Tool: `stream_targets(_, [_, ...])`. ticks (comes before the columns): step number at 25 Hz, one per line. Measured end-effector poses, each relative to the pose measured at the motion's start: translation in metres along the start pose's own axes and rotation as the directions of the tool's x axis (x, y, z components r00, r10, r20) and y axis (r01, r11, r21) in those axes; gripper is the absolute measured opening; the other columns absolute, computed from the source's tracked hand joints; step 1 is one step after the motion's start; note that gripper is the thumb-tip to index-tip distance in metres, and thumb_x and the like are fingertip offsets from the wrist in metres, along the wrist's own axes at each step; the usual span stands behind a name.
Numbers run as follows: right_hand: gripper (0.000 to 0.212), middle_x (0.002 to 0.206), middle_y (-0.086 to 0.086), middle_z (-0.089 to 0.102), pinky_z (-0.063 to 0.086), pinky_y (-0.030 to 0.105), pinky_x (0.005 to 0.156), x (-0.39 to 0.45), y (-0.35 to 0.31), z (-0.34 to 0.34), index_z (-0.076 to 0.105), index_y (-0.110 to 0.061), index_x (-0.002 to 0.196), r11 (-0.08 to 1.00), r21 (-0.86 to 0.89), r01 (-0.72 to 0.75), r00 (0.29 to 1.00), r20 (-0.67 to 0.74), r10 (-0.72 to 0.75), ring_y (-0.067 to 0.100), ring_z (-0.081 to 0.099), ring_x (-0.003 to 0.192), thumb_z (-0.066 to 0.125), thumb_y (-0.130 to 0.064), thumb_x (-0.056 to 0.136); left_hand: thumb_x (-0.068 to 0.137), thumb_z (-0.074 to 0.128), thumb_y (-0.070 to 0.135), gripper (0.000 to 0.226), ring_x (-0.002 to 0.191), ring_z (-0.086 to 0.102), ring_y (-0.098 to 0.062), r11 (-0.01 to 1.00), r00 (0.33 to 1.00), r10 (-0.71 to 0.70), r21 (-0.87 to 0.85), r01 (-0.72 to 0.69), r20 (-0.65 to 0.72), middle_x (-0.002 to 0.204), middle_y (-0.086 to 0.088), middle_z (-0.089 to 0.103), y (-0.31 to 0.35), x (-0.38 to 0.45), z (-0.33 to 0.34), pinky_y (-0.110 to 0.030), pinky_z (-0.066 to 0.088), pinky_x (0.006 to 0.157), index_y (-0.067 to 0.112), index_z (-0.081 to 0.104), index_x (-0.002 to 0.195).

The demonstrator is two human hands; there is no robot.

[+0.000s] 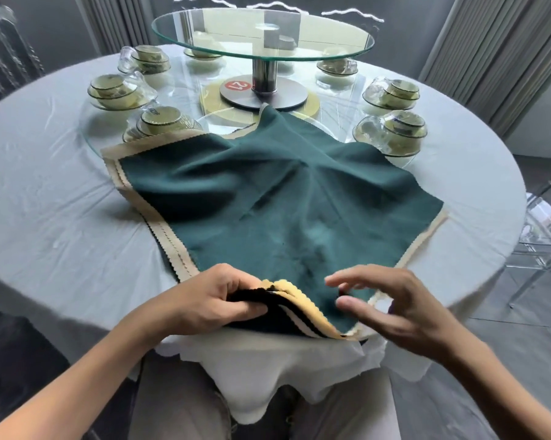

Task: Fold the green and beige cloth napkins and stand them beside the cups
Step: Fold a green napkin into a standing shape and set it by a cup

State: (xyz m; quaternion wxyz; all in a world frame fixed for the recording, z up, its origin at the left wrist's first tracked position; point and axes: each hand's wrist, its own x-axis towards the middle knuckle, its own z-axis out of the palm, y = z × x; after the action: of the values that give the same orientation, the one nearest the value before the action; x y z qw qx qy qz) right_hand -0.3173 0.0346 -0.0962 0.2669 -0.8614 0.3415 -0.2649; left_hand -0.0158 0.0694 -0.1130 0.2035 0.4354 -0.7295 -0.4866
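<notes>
A stack of green napkins with scalloped beige borders (267,192) lies spread flat and rumpled on the round table, one corner pointing at me. My left hand (210,296) pinches the near corner of several layers and lifts it off the table edge. My right hand (394,303) hovers just right of that corner, fingers spread and relaxed, holding nothing. Cups stacked on saucers stand beyond the napkins at the left (161,120) and right (401,128).
A raised glass turntable (263,33) on a metal post stands at the table's centre, above a round base with a red number disc (238,86). More cup sets (117,90) ring the lower glass plate. Clear chairs (540,236) stand at the right.
</notes>
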Motion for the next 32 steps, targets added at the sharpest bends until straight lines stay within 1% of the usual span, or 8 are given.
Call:
stream_targets(3, [0.032, 0.078, -0.010, 0.068, 0.045, 0.026, 0.071, 0.004, -0.015, 0.026, 0.073, -0.019, 0.090, 0.998, 0.044, 0.042, 0.988, 0.147, -0.049, 0.007, 0.062, 0.072, 0.054, -0.045, 0.096, 0.097, 0.060, 0.027, 0.023, 0.080, 0.051, -0.011, 0.998, 0.999, 0.008, -0.066, -0.005, 0.040, 0.085, 0.005, 0.060, 0.003, -0.004, 0.000, -0.040, 0.043, 0.069, 0.009, 0.071, 0.103])
stream_targets(6, [0.042, 0.090, -0.013, 0.071, 0.039, 0.029, 0.080, 0.005, -0.010, 0.034, 0.072, -0.022, 0.091, 0.998, -0.013, 0.063, 0.975, 0.214, -0.059, 0.007, 0.062, 0.081, 0.044, -0.052, 0.099, 0.090, 0.064, 0.037, 0.029, 0.100, 0.067, -0.012, 0.987, 0.995, -0.017, -0.155, 0.032, 0.098, 0.106, 0.004, 0.074, 0.004, -0.012, -0.002, -0.032, 0.052, 0.090, 0.018, 0.073, 0.110])
stream_targets(8, [0.031, 0.108, -0.022, 0.068, 0.040, 0.030, 0.082, 0.003, -0.007, 0.039, 0.072, -0.028, 0.098, 0.989, -0.080, 0.122, 0.971, 0.216, -0.102, 0.004, 0.060, 0.091, 0.055, -0.053, 0.094, 0.082, 0.071, 0.044, 0.034, 0.113, 0.062, -0.013, 0.999, 0.999, 0.032, 0.021, -0.032, 0.006, 0.117, 0.009, 0.069, -0.001, -0.017, -0.002, -0.030, 0.048, 0.098, 0.026, 0.073, 0.111])
stream_targets(11, [0.034, 0.125, -0.026, 0.056, 0.046, 0.039, 0.081, 0.001, -0.001, 0.047, 0.066, -0.036, 0.109, 0.947, -0.248, 0.206, 0.960, 0.238, -0.146, 0.010, 0.052, 0.095, 0.068, -0.056, 0.081, 0.078, 0.081, 0.040, 0.039, 0.123, 0.051, -0.011, 0.900, 0.980, 0.196, 0.399, -0.174, -0.016, 0.129, 0.019, 0.058, -0.010, -0.019, 0.003, -0.026, 0.041, 0.102, 0.029, 0.070, 0.114])
stream_targets(17, [0.048, 0.134, -0.025, 0.051, 0.047, 0.037, 0.083, -0.003, 0.004, 0.046, 0.061, -0.039, 0.119, 0.925, -0.292, 0.242, 0.949, 0.268, -0.164, 0.010, 0.050, 0.100, 0.070, -0.059, 0.075, 0.080, 0.080, 0.037, 0.031, 0.119, 0.051, -0.009, 0.872, 0.961, 0.266, 0.444, -0.206, -0.077, 0.128, 0.020, 0.058, -0.014, -0.020, 0.006, -0.030, 0.043, 0.098, 0.029, 0.072, 0.109])
stream_targets(24, [0.017, 0.122, -0.024, 0.062, 0.049, 0.039, 0.075, -0.003, 0.006, 0.050, 0.070, -0.035, 0.102, 0.931, -0.280, 0.232, 0.970, 0.138, -0.200, 0.012, 0.055, 0.090, 0.059, -0.045, 0.092, 0.077, 0.077, 0.051, 0.038, 0.111, 0.051, -0.007, 0.810, 0.958, 0.280, 0.550, -0.201, -0.062, 0.126, 0.023, 0.055, -0.013, -0.016, 0.011, -0.034, 0.044, 0.093, 0.036, 0.069, 0.111])
stream_targets(29, [0.018, 0.124, -0.029, 0.058, 0.044, 0.036, 0.089, -0.003, 0.005, 0.045, 0.070, -0.034, 0.100, 0.977, -0.168, 0.131, 0.982, 0.160, -0.104, 0.007, 0.053, 0.100, 0.063, -0.046, 0.090, 0.082, 0.073, 0.051, 0.023, 0.107, 0.054, -0.005, 0.850, 0.946, 0.300, 0.483, -0.208, -0.121, 0.120, 0.022, 0.060, -0.018, -0.014, 0.014, -0.033, 0.047, 0.088, 0.036, 0.075, 0.099])
stream_targets(32, [0.029, 0.129, -0.028, 0.056, 0.045, 0.035, 0.090, -0.004, 0.006, 0.040, 0.068, -0.035, 0.108, 0.970, -0.193, 0.148, 0.972, 0.210, -0.107, 0.006, 0.052, 0.104, 0.065, -0.054, 0.087, 0.085, 0.072, 0.045, 0.015, 0.106, 0.057, -0.009, 0.905, 0.946, 0.276, 0.378, -0.197, -0.169, 0.116, 0.021, 0.064, -0.021, -0.014, 0.015, -0.027, 0.048, 0.087, 0.034, 0.079, 0.092])
